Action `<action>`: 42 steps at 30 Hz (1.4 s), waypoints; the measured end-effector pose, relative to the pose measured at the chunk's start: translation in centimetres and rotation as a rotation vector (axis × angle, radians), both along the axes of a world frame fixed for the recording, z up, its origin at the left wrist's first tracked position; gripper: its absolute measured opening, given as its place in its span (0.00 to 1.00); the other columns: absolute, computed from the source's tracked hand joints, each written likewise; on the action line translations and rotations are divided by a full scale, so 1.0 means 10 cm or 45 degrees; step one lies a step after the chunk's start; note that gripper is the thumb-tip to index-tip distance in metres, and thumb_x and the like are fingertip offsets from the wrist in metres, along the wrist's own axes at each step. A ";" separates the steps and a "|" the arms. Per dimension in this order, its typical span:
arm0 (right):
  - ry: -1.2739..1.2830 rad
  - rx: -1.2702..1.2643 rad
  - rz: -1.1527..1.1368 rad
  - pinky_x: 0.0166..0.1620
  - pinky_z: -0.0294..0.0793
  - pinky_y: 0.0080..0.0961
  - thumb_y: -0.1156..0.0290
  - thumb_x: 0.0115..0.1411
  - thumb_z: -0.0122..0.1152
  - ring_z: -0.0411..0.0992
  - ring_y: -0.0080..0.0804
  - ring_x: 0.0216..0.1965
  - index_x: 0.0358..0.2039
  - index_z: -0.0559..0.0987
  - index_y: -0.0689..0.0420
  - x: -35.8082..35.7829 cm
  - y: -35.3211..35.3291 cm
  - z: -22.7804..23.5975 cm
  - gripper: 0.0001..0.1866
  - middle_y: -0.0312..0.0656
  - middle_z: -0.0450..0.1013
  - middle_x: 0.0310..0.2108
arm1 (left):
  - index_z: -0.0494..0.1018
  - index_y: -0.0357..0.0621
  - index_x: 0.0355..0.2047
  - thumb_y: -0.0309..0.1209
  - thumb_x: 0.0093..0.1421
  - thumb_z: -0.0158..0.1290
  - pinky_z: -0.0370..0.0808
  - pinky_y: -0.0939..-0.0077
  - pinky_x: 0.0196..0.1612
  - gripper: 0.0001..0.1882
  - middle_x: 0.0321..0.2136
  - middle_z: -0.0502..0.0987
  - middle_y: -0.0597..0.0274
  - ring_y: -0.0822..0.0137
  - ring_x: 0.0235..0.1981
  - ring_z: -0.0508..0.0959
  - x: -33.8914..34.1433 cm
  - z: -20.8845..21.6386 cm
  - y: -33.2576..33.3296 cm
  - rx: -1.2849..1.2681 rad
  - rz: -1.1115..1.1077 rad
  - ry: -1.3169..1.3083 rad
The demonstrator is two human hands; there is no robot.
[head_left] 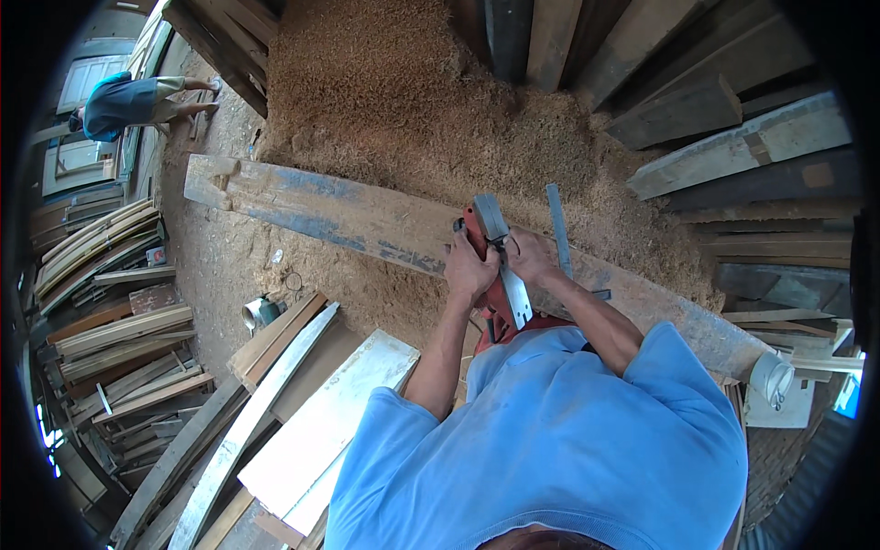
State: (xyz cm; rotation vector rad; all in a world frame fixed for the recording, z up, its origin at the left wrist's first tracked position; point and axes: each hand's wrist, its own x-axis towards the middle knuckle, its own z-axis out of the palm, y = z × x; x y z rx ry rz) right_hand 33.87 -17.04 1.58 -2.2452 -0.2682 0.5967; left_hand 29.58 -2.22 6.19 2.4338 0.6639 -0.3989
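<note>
Holding: both hands wrap a red planer (pixel 500 275) with a grey metal base, turned base-up
Left hand (pixel 469 266): grip pressed around the planer's left side
Right hand (pixel 530 255): grip closed on its right side
Planer's place: over a long worn beam (pixel 348 215) with blue paint traces
Behind: sawdust heap (pixel 403 92)
Lower left: stacked boards (pixel 321 422)
Far left: another person (pixel 128 101), bent over

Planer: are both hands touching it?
Touching. The head view shows the left hand and right hand gripping the red planer from either side, above the beam.
</note>
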 end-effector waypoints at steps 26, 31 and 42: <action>0.087 -0.114 0.169 0.47 0.73 0.48 0.70 0.61 0.55 0.76 0.57 0.42 0.45 0.74 0.59 0.08 -0.39 -0.01 0.12 0.54 0.77 0.36 | 0.60 0.31 0.61 0.44 0.56 0.60 0.66 0.50 0.60 0.40 0.52 0.73 0.36 0.37 0.55 0.71 0.04 -0.06 0.08 -0.143 0.017 0.010; 0.105 -0.097 0.271 0.48 0.72 0.50 0.70 0.60 0.57 0.76 0.57 0.43 0.46 0.74 0.57 0.07 -0.32 0.19 0.13 0.53 0.77 0.37 | 0.61 0.31 0.60 0.43 0.57 0.60 0.66 0.50 0.60 0.38 0.52 0.73 0.36 0.37 0.54 0.71 0.00 -0.06 0.05 -0.070 0.007 -0.013; -0.005 0.037 0.286 0.42 0.73 0.51 0.67 0.62 0.58 0.76 0.58 0.41 0.40 0.74 0.57 0.10 -0.36 -0.07 0.09 0.54 0.77 0.33 | 0.61 0.29 0.60 0.41 0.57 0.59 0.66 0.50 0.60 0.38 0.54 0.71 0.36 0.36 0.55 0.69 0.02 -0.04 0.07 -0.096 -0.001 -0.004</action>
